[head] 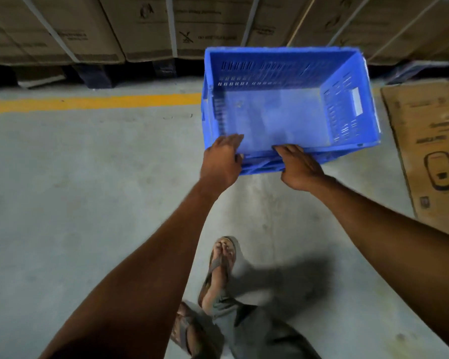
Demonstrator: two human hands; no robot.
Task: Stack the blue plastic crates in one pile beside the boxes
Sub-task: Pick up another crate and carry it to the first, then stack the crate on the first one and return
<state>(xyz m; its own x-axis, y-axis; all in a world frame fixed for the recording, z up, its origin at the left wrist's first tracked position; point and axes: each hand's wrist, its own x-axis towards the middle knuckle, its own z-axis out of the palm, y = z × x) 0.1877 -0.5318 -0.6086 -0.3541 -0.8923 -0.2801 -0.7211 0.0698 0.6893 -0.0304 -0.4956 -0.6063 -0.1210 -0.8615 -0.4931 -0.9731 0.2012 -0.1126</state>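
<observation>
Ahead of your feet in the head view, the blue crate (288,107) sits empty, just short of the boxes (145,27) along the wall. It seems to rest on another crate's rim, though blur makes that uncertain. Your left hand (222,161) and right hand (300,168) both grip its near rim, fingers curled over the edge. Looks like the seating step: next, square it up, press down evenly, then let go.

Single head-worn view, looking forward and steeply down over both outstretched arms. Close to the hands, with the floor (88,177) below and stacked boxes (140,27) along the top edge.
</observation>
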